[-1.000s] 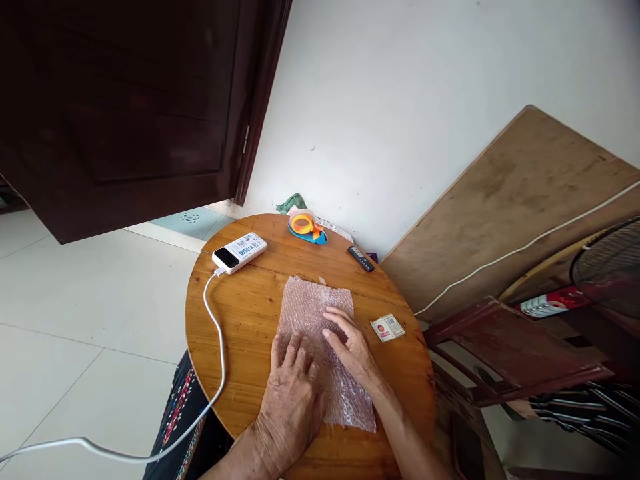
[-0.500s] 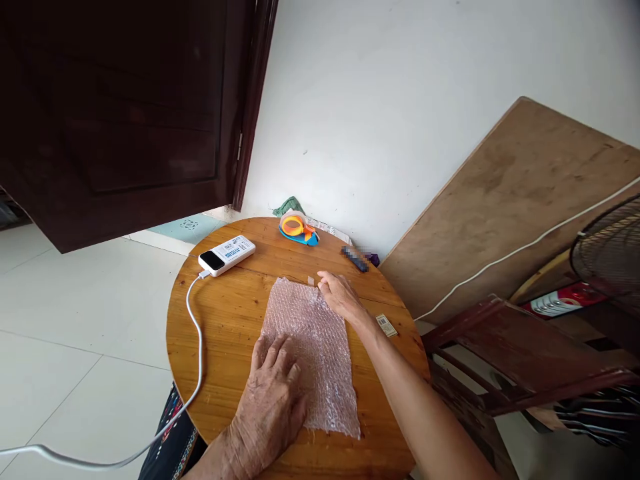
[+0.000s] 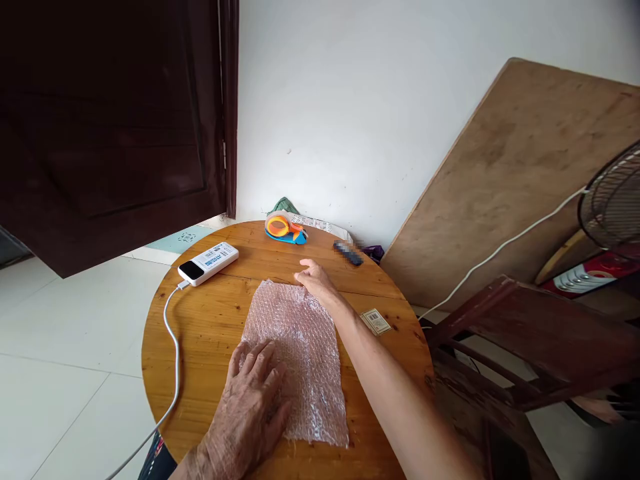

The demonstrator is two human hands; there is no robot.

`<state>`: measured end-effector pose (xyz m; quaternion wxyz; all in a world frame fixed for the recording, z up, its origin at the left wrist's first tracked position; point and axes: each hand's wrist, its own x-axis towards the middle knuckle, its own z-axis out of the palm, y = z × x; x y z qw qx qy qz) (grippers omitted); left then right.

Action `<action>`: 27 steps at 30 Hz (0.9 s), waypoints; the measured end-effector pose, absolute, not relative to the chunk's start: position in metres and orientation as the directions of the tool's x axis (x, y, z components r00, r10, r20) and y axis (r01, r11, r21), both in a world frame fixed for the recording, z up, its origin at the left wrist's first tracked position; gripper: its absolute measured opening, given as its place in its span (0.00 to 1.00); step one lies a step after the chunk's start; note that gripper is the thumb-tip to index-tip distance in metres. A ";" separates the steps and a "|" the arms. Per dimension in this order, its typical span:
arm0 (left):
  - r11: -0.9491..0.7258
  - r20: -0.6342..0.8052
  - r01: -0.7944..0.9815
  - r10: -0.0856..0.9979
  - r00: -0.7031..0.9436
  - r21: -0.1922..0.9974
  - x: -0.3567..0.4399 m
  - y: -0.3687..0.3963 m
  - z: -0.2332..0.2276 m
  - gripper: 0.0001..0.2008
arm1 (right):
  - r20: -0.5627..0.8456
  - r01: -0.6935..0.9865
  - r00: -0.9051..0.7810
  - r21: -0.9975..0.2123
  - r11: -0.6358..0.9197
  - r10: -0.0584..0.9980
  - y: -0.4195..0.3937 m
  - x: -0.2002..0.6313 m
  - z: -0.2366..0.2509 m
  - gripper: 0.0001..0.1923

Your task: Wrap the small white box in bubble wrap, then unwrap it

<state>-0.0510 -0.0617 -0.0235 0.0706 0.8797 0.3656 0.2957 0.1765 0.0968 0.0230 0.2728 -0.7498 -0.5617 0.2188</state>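
Note:
A sheet of bubble wrap [image 3: 300, 347] lies flat on the round wooden table [image 3: 200, 333]. My left hand [image 3: 255, 400] rests palm down on its lower left part, fingers spread and holding nothing. At the far edge of the sheet my right hand [image 3: 317, 283] touches the wrap, with the thumb and forefinger stretched out and apart; the other fingers are partly hidden. Beyond it stands an orange and blue tape dispenser [image 3: 284, 228]. To the right of my right forearm lies a small printed card [image 3: 376, 321].
A white power bank [image 3: 209, 263] with a white cable [image 3: 176, 360] sits at the table's left. Near the back right edge lies a dark, blurred-out object [image 3: 349, 253]. A wall [image 3: 350, 120] stands behind, and a wooden chair [image 3: 550, 340] and a fan [image 3: 613, 200] are at right.
The view has shifted, so most things appear further left. My right hand now covers the spot where a small clear piece showed by the wrap's far edge. My left hand stays on the wrap.

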 end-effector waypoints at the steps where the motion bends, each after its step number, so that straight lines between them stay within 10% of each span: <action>1: -0.722 0.469 0.604 0.685 0.558 0.337 -0.051 -0.062 -0.023 0.16 | -0.025 0.712 0.275 -0.667 -0.221 0.961 0.096 0.177 0.024 0.26; 12: -0.725 0.473 0.625 0.677 0.564 0.292 -0.052 -0.065 -0.019 0.17 | -0.046 0.801 0.275 -0.541 -0.255 0.960 0.089 0.189 0.037 0.10; 27: -0.715 0.468 0.633 0.687 0.556 0.297 -0.052 -0.067 -0.021 0.17 | 0.040 0.625 0.243 -0.771 -0.125 0.969 0.099 0.175 0.025 0.25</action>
